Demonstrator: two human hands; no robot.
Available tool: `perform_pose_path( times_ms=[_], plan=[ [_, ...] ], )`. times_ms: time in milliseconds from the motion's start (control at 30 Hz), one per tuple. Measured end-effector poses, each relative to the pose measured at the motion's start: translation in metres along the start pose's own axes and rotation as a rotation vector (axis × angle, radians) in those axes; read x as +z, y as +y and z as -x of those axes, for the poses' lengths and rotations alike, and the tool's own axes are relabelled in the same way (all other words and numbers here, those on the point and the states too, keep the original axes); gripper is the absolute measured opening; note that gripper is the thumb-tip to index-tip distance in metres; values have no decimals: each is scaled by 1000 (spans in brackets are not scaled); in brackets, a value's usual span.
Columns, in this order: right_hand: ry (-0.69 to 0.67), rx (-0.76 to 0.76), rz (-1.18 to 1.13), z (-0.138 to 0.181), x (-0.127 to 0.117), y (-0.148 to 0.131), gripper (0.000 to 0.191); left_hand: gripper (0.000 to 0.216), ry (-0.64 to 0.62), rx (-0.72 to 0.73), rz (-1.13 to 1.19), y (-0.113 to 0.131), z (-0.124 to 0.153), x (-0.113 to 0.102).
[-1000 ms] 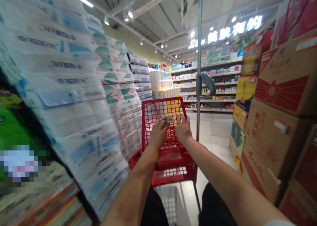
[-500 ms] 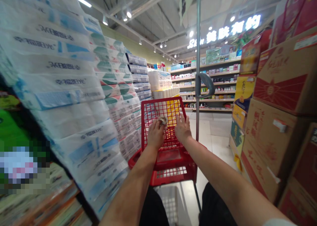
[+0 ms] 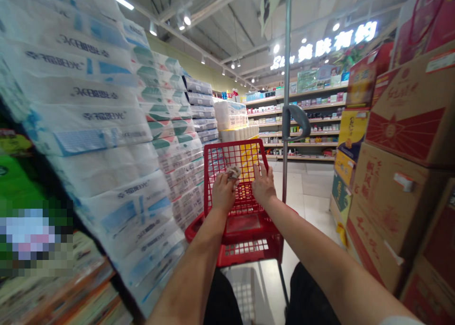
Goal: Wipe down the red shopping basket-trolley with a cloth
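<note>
Pale cloth (image 3: 233,172), perhaps, partly hidden

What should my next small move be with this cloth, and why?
Probably slide the crumpled cloth rightward along the red cart's lattice panel: your left hand holds it at the panel, the bars to its right look uncovered, and your right hand, by the panel's right edge, might steady it.

Floor (image 3: 309,192): pale tiles, the red cart (image 3: 243,224) standing on it, stacked cartons (image 3: 384,201) along the right
Back shelves (image 3: 296,145): several tiers, rows of small boxes and bottles (image 3: 320,129), with larger boxes (image 3: 307,81) along the topmost
Star-marked carton (image 3: 408,111): a dark pink bag (image 3: 408,28) with a looped handle on top
</note>
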State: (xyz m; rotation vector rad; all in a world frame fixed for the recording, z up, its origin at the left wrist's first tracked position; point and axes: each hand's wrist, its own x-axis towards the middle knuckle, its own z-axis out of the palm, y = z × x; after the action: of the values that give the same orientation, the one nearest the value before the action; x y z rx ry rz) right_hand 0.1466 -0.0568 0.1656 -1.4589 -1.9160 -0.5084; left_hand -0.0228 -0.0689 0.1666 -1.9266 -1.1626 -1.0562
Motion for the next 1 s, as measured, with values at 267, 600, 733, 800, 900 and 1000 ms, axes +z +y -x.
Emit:
perform_pose_path(
  times_ms=[267, 600, 733, 800, 900, 1000],
  plan=[
    [-8, -43, 44, -1, -1, 0, 42, 23, -73, 126, 56, 0, -1, 5],
    [13, -34, 31, -1, 2, 1, 44, 25, -122, 52, -35, 2, 0, -2],
    [29, -2, 26, -1, 3, 1, 50, 23, -139, 48, -49, 4, 0, -2],
    [40, 8, 29, -2, 3, 2, 52, 19, -223, 134, -25, 5, 0, -2],
    [41, 8, 34, -2, 4, 2, 51, 20, -172, 13, -62, 4, 0, -2],
    [22, 10, 37, -2, 4, 2, 49, 25, -107, -91, -107, 3, 1, -3]
  ],
)
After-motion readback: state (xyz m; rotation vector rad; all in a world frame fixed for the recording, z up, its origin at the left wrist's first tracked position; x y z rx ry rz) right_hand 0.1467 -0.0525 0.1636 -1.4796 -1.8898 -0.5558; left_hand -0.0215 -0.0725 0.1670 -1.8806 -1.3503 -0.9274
